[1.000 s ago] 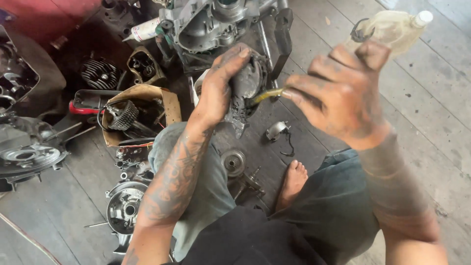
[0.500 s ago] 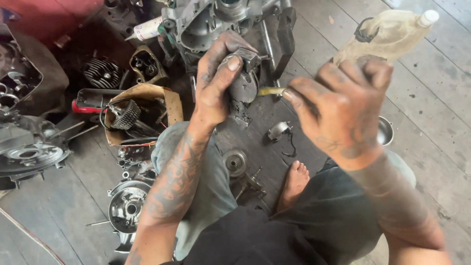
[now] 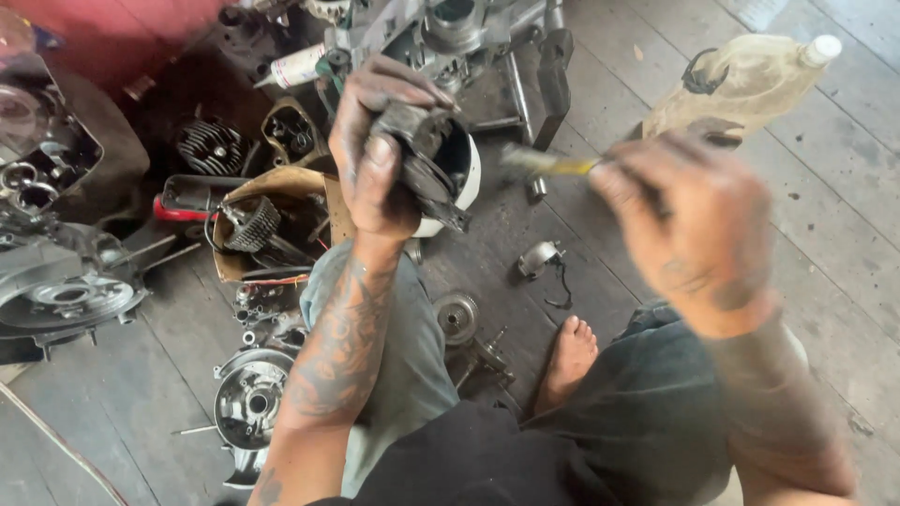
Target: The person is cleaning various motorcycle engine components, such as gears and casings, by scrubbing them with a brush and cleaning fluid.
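Far left: engine crankcase halves (image 3: 66, 290) crowd the floor edge, no free room there. Torn cardboard box (image 3: 272, 220) of parts next, a round cover (image 3: 248, 403) below it. Left hand (image 3: 375, 155) wraps a greasy engine part (image 3: 427, 159), held up over a white bowl (image 3: 464, 178). Right hand (image 3: 694, 220), blurred, grips a yellow-handled brush (image 3: 548, 162), tip just short of the part. Bare foot (image 3: 567, 361) on planks. Plastic jug (image 3: 741, 84) at the upper right; open wooden floor (image 3: 844, 244) around it.

Grey weathered floor planks (image 3: 844, 234), yellowish jug (image 3: 741, 84) with white cap, dark greasy engine part (image 3: 422, 159), yellow-handled brush (image 3: 548, 164)
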